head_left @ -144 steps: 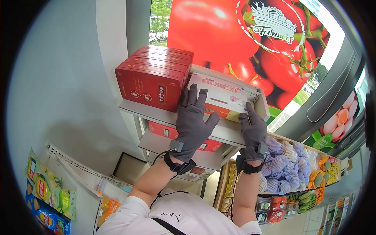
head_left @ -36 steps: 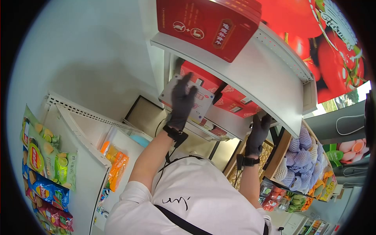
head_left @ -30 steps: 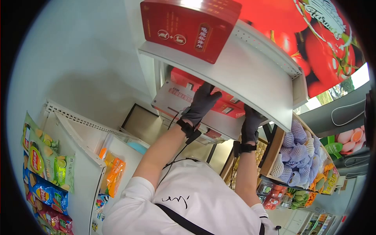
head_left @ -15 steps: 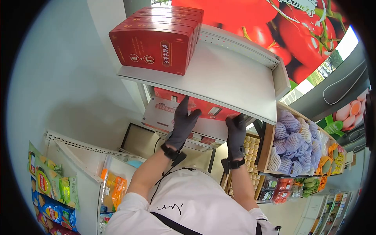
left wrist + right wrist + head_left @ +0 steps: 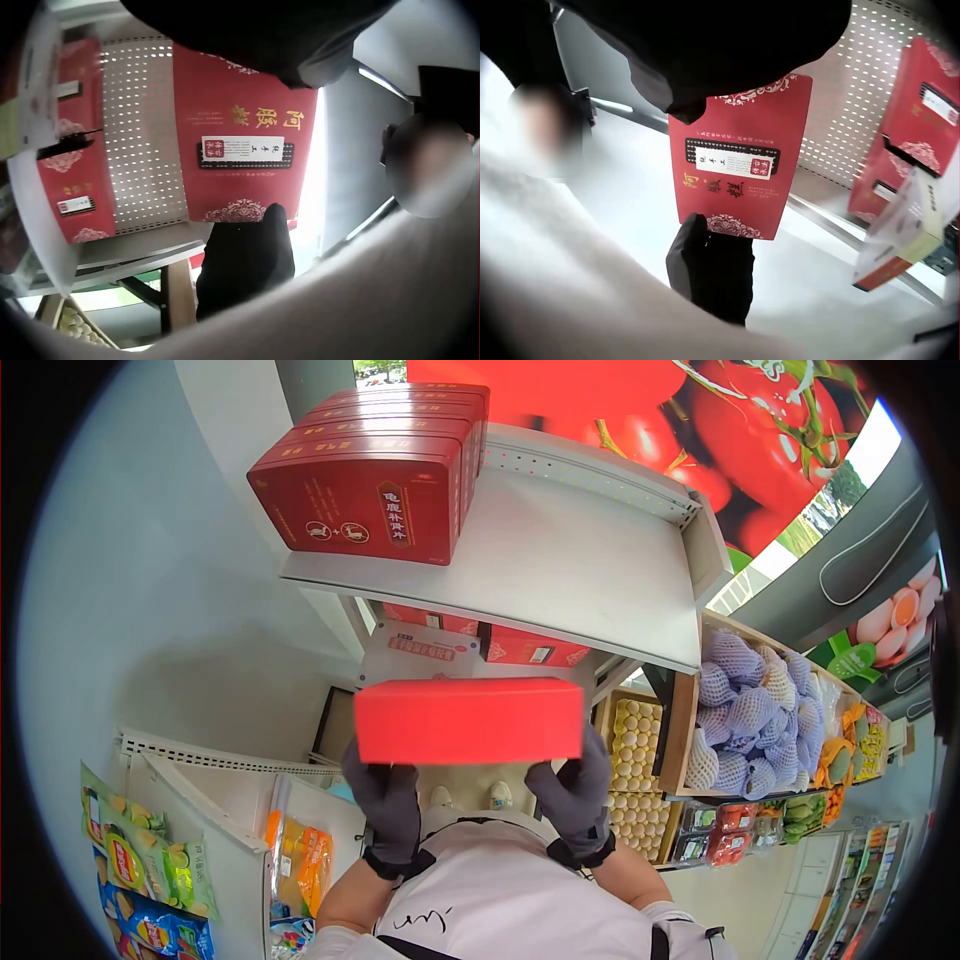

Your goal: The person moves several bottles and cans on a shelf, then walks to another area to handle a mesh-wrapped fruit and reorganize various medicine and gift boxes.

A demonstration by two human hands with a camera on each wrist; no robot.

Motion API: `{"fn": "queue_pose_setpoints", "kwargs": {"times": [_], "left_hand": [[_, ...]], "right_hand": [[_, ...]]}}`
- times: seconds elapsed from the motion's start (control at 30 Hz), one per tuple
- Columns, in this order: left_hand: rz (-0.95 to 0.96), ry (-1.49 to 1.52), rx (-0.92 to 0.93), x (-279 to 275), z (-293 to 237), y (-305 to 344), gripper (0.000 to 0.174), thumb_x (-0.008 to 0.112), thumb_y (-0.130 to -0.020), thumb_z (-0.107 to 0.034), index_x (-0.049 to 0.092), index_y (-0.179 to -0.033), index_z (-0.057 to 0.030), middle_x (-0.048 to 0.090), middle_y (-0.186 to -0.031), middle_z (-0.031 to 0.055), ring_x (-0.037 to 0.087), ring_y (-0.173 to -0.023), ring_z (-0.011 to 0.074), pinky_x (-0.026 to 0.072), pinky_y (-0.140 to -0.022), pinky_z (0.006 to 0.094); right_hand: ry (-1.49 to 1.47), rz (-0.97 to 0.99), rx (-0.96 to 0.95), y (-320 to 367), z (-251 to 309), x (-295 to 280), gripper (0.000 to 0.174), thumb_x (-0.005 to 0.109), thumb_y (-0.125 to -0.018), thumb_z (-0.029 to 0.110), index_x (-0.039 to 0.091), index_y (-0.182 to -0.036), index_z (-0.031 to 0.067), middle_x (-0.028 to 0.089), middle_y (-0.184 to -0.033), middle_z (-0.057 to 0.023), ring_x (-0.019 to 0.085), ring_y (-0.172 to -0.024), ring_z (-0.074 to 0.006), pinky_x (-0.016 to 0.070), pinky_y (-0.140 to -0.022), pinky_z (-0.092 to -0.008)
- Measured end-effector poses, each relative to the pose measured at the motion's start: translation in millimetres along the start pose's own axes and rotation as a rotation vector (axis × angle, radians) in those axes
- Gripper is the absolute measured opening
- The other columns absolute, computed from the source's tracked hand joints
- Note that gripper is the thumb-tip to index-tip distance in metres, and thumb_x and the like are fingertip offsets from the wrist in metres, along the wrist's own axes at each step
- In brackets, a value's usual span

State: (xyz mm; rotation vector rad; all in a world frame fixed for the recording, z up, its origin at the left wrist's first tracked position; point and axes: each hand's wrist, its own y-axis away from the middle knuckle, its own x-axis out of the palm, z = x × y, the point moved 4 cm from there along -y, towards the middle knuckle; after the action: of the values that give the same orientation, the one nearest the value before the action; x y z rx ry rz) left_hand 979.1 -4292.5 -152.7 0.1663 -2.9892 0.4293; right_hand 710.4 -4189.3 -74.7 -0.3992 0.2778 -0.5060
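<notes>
Both gloved hands hold a red box [image 5: 467,720] in front of the body, left hand [image 5: 388,810] at its left end and right hand [image 5: 575,795] at its right. The left wrist view shows its printed face [image 5: 247,180] with gold characters, between the left hand [image 5: 277,34] above and the right hand [image 5: 244,262] below. The right wrist view shows the right hand [image 5: 727,49] and left hand [image 5: 712,274] at opposite ends of the box [image 5: 739,191]. Behind it, a white box [image 5: 415,650] lies on the lower shelf beside other red boxes [image 5: 525,646].
Dark red boxes [image 5: 350,490] stand at the left of the top shelf [image 5: 580,550]. To the right are netted fruit [image 5: 750,710] in a wooden crate and egg trays [image 5: 635,760]. Snack bags [image 5: 145,860] hang on a rack at lower left.
A white box that lay on the top shelf is now on the lower one. Both hands have come back from beneath the top shelf toward the body, bringing a red box out.
</notes>
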Motion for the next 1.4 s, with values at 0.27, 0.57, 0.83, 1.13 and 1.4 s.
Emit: {"fn": "queue_pose_setpoints", "kwargs": {"times": [0.27,0.57,0.83,1.13,1.4], "left_hand": [[0.304,0.097,0.292,96,-131,-32,0.064,0.081,-0.094,-0.011,0.067,-0.155,0.0036,0.077,-0.136,0.0225,0.077,-0.119,0.0421,0.0571,-0.107,0.0469],[0.588,0.314,0.417,248,-172,-114,0.082,0.078,-0.101,0.001,0.050,-0.177,0.0024,0.074,-0.153,0.0179,0.072,-0.139,0.0309,0.0509,-0.124,0.0424],[0.606,0.592,0.008,287,-156,-155,0.059,0.075,-0.115,-0.017,0.061,-0.170,-0.0004,0.075,-0.149,0.0036,0.068,-0.129,0.0094,0.0537,-0.114,0.0289],[0.606,0.529,-0.140,317,-144,-184,0.058,0.075,-0.116,-0.027,0.065,-0.166,-0.0002,0.076,-0.144,0.0040,0.068,-0.127,0.0095,0.0528,-0.112,0.0263],[0.652,-0.044,0.080,291,-155,-194,0.060,0.075,-0.113,-0.028,0.066,-0.166,-0.0017,0.077,-0.130,0.0026,0.066,-0.112,0.0086,0.0534,-0.099,0.0257]], "right_hand": [[-0.097,-0.533,-0.119,-38,50,-53,0.049,0.087,-0.104,0.007,0.070,-0.149,-0.0024,0.078,-0.142,-0.0109,0.075,-0.121,-0.0225,0.0571,-0.109,-0.0396],[-0.208,-0.736,-0.277,-157,67,-131,0.043,0.071,-0.116,0.006,0.068,-0.158,-0.0029,0.078,-0.143,-0.0105,0.072,-0.130,-0.0187,0.0578,-0.111,-0.0328],[-0.307,-0.401,-0.124,-217,34,-164,0.046,0.074,-0.115,0.008,0.068,-0.158,-0.0067,0.078,-0.149,-0.0134,0.072,-0.136,-0.0193,0.0560,-0.120,-0.0340],[-0.252,-0.275,0.005,-260,-3,-185,0.051,0.078,-0.112,0.010,0.068,-0.159,-0.0062,0.079,-0.148,-0.0129,0.075,-0.130,-0.0190,0.0561,-0.118,-0.0329],[0.255,-0.272,0.259,-235,32,-172,0.057,0.082,-0.112,0.018,0.066,-0.164,0.0007,0.081,-0.121,-0.0048,0.075,-0.111,-0.0115,0.0611,-0.097,-0.0291]]}}
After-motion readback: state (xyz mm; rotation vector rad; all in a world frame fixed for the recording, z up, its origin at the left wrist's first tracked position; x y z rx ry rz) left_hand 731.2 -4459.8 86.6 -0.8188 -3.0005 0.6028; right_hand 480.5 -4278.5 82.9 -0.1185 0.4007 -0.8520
